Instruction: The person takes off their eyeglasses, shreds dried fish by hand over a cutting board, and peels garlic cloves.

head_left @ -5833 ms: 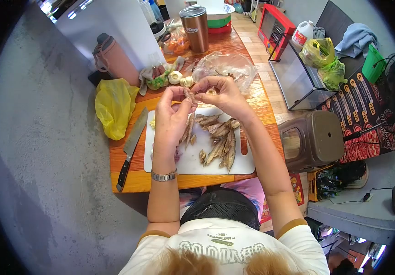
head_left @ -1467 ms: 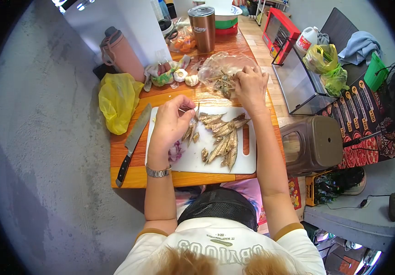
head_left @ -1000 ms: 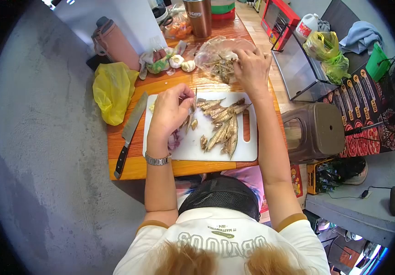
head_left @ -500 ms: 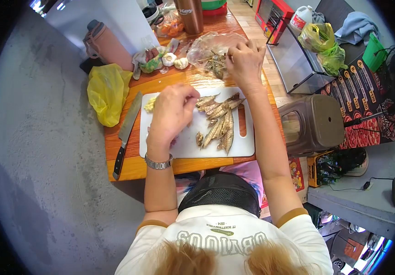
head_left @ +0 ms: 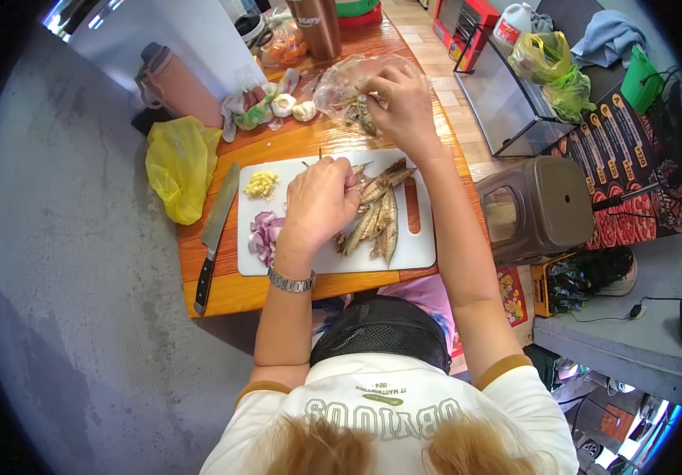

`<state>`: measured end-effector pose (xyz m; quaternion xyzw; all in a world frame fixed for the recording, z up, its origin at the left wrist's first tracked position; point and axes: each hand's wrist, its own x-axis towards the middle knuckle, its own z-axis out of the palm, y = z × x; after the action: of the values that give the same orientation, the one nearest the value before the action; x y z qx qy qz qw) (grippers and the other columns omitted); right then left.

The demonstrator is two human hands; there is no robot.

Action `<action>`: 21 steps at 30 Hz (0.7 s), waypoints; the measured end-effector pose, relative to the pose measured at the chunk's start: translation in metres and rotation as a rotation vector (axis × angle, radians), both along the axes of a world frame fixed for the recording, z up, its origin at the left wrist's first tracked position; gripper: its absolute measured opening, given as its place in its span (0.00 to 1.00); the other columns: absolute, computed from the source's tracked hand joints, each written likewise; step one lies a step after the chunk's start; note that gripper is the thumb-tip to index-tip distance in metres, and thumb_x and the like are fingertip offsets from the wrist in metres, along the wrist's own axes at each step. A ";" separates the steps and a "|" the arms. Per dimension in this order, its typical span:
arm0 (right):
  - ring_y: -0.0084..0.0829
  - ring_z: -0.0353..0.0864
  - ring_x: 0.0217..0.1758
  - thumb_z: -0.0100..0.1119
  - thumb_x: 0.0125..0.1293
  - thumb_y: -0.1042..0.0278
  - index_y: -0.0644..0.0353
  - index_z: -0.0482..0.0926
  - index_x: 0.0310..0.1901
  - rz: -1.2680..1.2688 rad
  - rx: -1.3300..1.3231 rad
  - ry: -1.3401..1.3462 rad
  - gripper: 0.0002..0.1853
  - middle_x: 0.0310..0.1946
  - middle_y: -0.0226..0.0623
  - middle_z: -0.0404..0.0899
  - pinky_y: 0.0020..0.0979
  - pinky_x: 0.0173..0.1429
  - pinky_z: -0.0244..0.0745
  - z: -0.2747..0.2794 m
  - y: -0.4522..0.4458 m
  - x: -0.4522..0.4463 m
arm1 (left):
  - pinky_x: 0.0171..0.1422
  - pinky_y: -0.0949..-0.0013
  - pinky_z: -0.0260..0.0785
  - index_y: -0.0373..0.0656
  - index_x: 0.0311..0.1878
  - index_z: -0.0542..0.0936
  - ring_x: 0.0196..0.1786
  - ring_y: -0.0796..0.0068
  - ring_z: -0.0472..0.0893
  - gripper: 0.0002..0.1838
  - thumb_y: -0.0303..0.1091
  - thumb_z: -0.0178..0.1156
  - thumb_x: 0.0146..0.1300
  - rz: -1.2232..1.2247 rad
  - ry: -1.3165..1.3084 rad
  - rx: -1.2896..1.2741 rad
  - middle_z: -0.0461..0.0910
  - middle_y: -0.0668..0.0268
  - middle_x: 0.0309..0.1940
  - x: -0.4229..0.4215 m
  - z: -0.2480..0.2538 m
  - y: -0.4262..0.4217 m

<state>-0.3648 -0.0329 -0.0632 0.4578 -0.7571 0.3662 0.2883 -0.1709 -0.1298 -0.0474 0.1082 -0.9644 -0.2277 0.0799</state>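
Observation:
Dried fish (head_left: 384, 214) lie in a pile on the right half of a white cutting board (head_left: 321, 257). Over the board's middle is my left hand (head_left: 322, 198), its fingers curled closed beside the fish; what they hold is hidden, though thin dark tips poke out near the knuckles. My right hand (head_left: 404, 111) reaches beyond the board to a clear plastic bag (head_left: 341, 83) with fish scraps (head_left: 362, 117) on it. Its fingers are bent together over the scraps, and their contents cannot be made out. Chopped garlic (head_left: 261, 185) and cut purple onion (head_left: 264, 236) sit at the board's left.
A knife (head_left: 218, 214) lies left of the board, near a yellow plastic bag (head_left: 182, 170). Garlic bulbs (head_left: 303, 111), a copper tumbler (head_left: 315, 28) and a pink bottle (head_left: 182, 87) stand farther back. A brown stool (head_left: 543, 210) is right of the table.
My left hand has moved right, toward the fish, uncovering the onion and garlic. My right hand has shifted slightly left over the plastic bag. The view has tilted a little.

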 end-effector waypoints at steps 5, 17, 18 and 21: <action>0.29 0.86 0.45 0.72 0.62 0.73 0.60 0.90 0.41 0.406 0.034 -0.586 0.06 0.36 0.34 0.88 0.32 0.51 0.78 0.007 0.002 0.008 | 0.47 0.53 0.80 0.36 0.38 0.83 0.38 0.50 0.87 0.07 0.29 0.65 0.59 0.016 0.071 0.143 0.86 0.50 0.34 0.007 0.012 -0.013; 0.19 0.84 0.45 0.75 0.66 0.69 0.65 0.90 0.45 0.749 0.054 -0.875 0.10 0.39 0.31 0.89 0.27 0.54 0.80 0.012 -0.018 0.040 | 0.45 0.69 0.80 0.32 0.46 0.82 0.37 0.77 0.87 0.09 0.27 0.67 0.66 0.276 0.394 0.661 0.88 0.61 0.35 0.012 0.024 -0.047; 0.19 0.84 0.45 0.75 0.66 0.69 0.65 0.90 0.45 0.751 0.057 -0.874 0.10 0.39 0.31 0.89 0.27 0.54 0.80 0.010 -0.019 0.040 | 0.45 0.69 0.80 0.32 0.46 0.82 0.37 0.77 0.87 0.09 0.27 0.67 0.66 0.279 0.396 0.662 0.88 0.61 0.35 0.011 0.024 -0.046; 0.18 0.84 0.46 0.75 0.66 0.69 0.65 0.89 0.43 0.726 0.032 -0.912 0.09 0.38 0.31 0.89 0.26 0.54 0.79 0.010 -0.021 0.040 | 0.45 0.71 0.80 0.31 0.47 0.82 0.37 0.78 0.86 0.10 0.26 0.67 0.67 0.281 0.432 0.733 0.87 0.62 0.37 0.007 0.020 -0.044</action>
<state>-0.3249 -0.0536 -0.0535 0.4883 -0.6047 0.5903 -0.2178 -0.1638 -0.1742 -0.0269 0.2093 -0.7570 -0.5589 0.2661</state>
